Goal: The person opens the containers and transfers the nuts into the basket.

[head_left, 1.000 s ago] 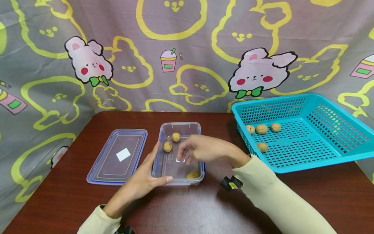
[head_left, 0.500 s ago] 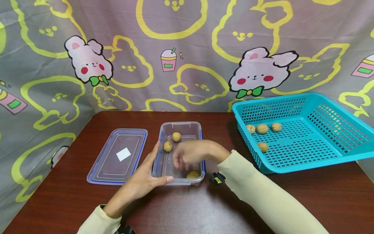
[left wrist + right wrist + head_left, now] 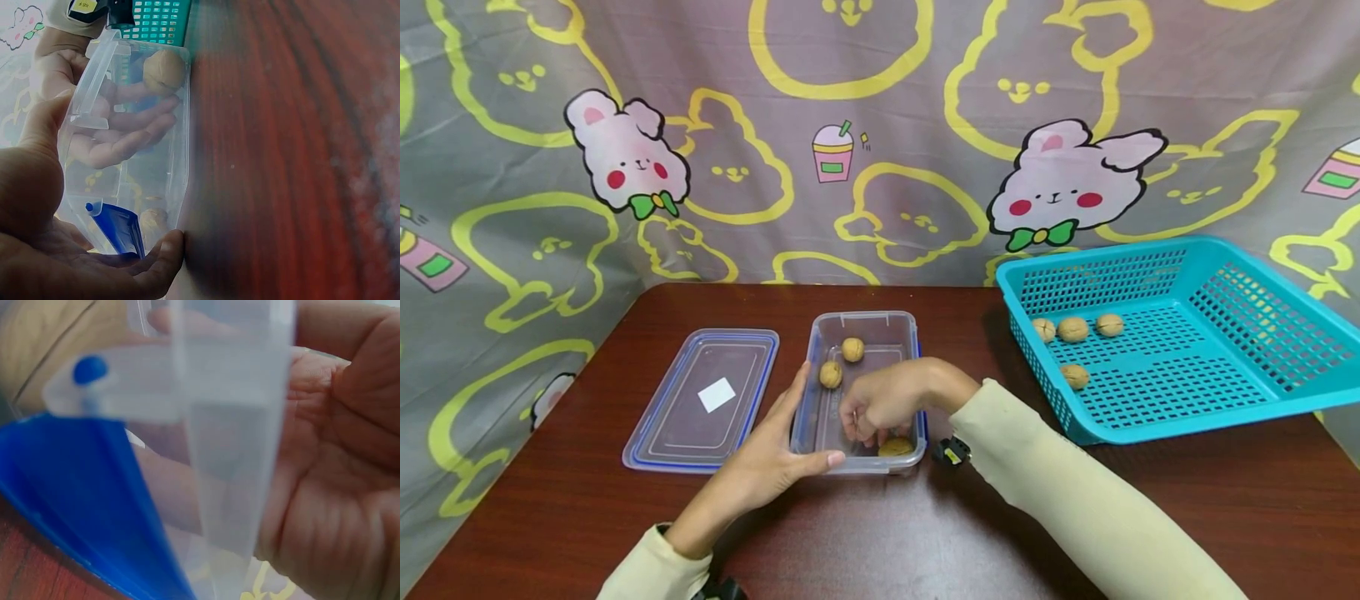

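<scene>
A clear plastic food container [image 3: 857, 467] stands on the table, lidless, a blue clip on its side. My left hand [image 3: 771, 458] rests against its left side with straight fingers, the thumb along the near rim. My right hand [image 3: 887, 400] reaches down inside, fingers loosely bent. Its fingertips are right beside a walnut [image 3: 895, 447] in the near right corner. In the left wrist view this walnut [image 3: 164, 72] shows through the wall, with the fingers next to it. Two more walnuts, one near the back [image 3: 852, 349] and one at the left [image 3: 831, 375], lie inside.
A blue-edged clear lid [image 3: 707, 400] with a white label lies flat to the left. At the right stands a turquoise perforated basket [image 3: 1180, 358] with several walnuts [image 3: 1072, 330] in it. A patterned cloth [image 3: 887, 217] hangs behind the table.
My right hand has moved down and toward the near end of the container, its fingers now beside the corner walnut. The left hand and the container have stayed in place.
</scene>
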{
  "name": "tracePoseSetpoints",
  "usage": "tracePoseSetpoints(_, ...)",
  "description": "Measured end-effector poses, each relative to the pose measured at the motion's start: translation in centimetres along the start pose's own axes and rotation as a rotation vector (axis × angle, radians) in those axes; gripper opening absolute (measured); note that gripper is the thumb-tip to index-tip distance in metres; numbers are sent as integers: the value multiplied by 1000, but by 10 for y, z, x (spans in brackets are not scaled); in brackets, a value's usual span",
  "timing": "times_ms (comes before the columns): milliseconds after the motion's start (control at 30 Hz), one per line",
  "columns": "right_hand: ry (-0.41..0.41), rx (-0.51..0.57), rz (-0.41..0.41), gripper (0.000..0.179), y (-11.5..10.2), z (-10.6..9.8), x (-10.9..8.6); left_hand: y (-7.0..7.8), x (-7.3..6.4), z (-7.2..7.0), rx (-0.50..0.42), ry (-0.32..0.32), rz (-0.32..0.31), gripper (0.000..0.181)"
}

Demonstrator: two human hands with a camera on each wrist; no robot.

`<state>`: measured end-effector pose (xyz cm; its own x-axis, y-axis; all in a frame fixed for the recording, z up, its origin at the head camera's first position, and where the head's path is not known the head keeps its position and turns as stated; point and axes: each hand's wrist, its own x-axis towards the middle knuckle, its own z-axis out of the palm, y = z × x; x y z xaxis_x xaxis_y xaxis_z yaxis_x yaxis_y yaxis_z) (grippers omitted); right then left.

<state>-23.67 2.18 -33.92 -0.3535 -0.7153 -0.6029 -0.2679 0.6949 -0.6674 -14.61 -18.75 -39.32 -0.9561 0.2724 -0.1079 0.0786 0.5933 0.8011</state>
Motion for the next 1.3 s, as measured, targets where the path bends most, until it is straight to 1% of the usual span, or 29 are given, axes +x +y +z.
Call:
tracePoseSetpoints(167, -14, 9, -15, 16, 1, -2, -1, 0, 1, 1, 1, 0, 0, 122)
tracePoseSetpoints(400, -35, 25, -78, 13, 6, -5, 0, 2, 0, 0, 9, 1, 10, 123)
tracePoseSetpoints(500, -39, 38, -94, 15, 7, -7, -1, 1, 1, 0, 8, 2, 3, 123)
tracePoseSetpoints(633, -49, 72, -93, 17, 8, -9, -2, 1, 1, 1, 2, 1, -12, 122)
tracePoseSetpoints(767, -71, 109, -95, 17, 9, -9, -1, 0, 1, 1, 2, 1, -12, 122)
tracePoseSetpoints(1067, -140, 268, -160, 21, 16, -9, 2, -1, 1, 2, -7, 2, -20, 122)
tracePoseSetpoints(1133, -148, 271, -176, 23, 18, -10, 2, -1, 1, 2, -9, 4, -17, 122)
tracePoseSetpoints(1300, -158, 240, -207, 29, 20, -12, 2, -2, 2, 2, -9, 11, -2, 123)
